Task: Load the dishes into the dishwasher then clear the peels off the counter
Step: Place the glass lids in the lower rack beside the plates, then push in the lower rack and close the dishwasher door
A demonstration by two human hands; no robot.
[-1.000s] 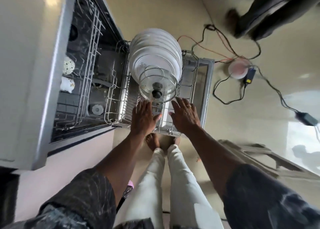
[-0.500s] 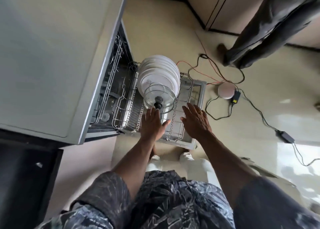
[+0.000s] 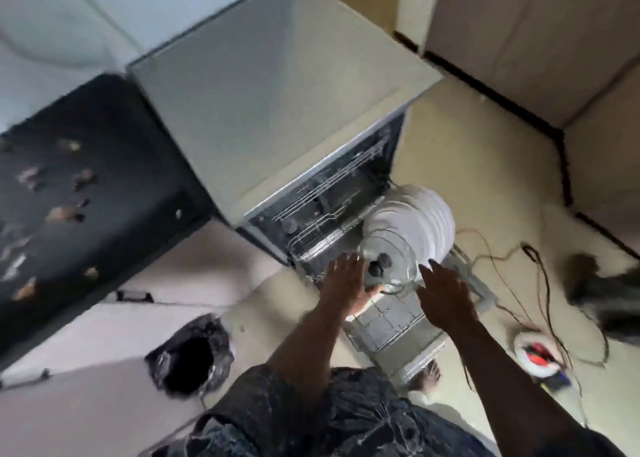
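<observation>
White plates (image 3: 420, 219) stand on edge in a row in the lower rack (image 3: 393, 321), which is pulled out of the open dishwasher (image 3: 277, 103). A glass lid (image 3: 389, 261) with a dark knob leans upright against the nearest plate, knob facing the person.

Left hand (image 3: 346, 283): flat, fingers straight and together, over the rack's near left edge, just beside the lid. It grips nothing. Blur means I cannot tell whether it touches the wire.

Right hand (image 3: 446, 297): fingers straight and spread, palm down over the rack to the right of the lid. It holds nothing. Contact with the rack is unclear.

The upper rack (image 3: 332, 186) is partly seen inside the machine.

To the left of the dishwasher is a black bench (image 3: 114, 138) with peels (image 3: 62, 213) scattered over it, well apart from both hands, brown and pale bits, blurred.

On the floor (image 3: 467, 151) below the bench sits a black bin bag (image 3: 221, 335), mouth open. Right of the rack, cables (image 3: 543, 276) trail across the floor to a round white thing with red on it (image 3: 535, 351). Another person's foot (image 3: 585, 269) is at the far right.
</observation>
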